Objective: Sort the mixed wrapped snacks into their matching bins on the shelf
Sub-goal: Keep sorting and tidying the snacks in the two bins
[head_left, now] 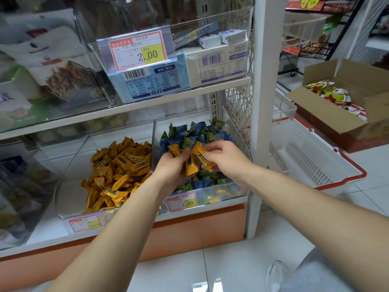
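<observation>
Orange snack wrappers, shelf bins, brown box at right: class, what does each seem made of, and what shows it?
The orange snack wrappers: probably thin plastic film, glossy, crimped ends. The shelf bins: clear rigid plastic, likely acrylic; contents show through, edges glint. The brown box: cardboard, matte, folded flaps.

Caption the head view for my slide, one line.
Left hand and right hand hold orange-wrapped snacks above the blue-and-green snack bin, beside the orange snack bin.

Bins (231, 190): clear glossy plastic. Orange wrappers (117, 165) and blue wrappers (197, 131): shiny crinkled film. Shelf (168, 100): white smooth painted metal. Basket (311, 159): matt white plastic mesh, red rim. Carton (328, 112): matt brown cardboard. Floor (231, 266): glossy tile. Price tag (134, 53): paper.
</observation>
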A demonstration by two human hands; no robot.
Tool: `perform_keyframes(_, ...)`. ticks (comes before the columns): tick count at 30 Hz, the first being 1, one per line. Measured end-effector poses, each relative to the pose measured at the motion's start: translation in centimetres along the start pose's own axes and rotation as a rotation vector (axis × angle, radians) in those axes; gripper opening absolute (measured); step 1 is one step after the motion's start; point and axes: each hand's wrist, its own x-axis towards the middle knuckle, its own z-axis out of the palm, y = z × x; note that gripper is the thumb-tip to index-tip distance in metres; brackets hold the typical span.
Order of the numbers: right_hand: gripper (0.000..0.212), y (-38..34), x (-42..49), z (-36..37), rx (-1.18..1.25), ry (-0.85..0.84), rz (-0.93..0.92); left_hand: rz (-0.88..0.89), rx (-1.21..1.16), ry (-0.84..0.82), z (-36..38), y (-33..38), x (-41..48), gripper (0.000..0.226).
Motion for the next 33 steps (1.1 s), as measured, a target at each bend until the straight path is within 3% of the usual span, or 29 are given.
perform_keyframes(4, 0.027, 0.1, -0.2, 0.6, 0.102, 0.038, 0.067, 0.016, -0.159, -0.037, -0.1, 0.5, -0.4, 0.015)
perform_keyframes(8, 0.022, 0.0, 0.0, 0.5, 0.215, 0.097, 0.076, 0.046, -0.165, -0.095, -0.1, 0.8, -0.8, 0.009)
perform_keyframes(11, 0.015, 0.1, -0.3, 0.6, 0.122, 0.097, 0.038, 0.088, -0.123, -0.092, 0.3, 0.6, -0.9, 0.02)
perform_keyframes(16, 0.008, 0.0, -0.4, 1.1, -0.019, 0.056, -0.063, 0.206, 0.112, 0.005, 0.6, 0.1, -1.1, 0.021)
perform_keyframes(19, 0.011, -0.4, -0.6, 0.3, -0.32, -0.027, -0.226, 0.323, 0.3, 0.084, -1.2, 1.0, -1.5, 0.021)
perform_keyframes(23, 0.026, -0.3, -0.9, -1.5, -0.622, -0.056, -0.301, 0.472, 0.757, 0.208, -6.3, 2.3, -2.5, 0.022)
perform_keyframes(26, 0.022, -0.1, -0.9, -2.4, -0.729, -0.073, -0.309, 0.54, 1.014, 0.279, -9.9, 3.0, -2.6, 0.027)
perform_keyframes(30, 0.023, 0.0, -1.7, -2.5, -0.794, -0.102, -0.306, 0.521, 1.299, 0.295, -13.1, 3.2, -1.7, 0.046)
perform_keyframes(33, 0.025, -0.4, -2.9, -2.8, -0.883, -0.093, -0.334, 0.345, 1.511, 0.219, -14.1, 3.1, -1.5, 0.063)
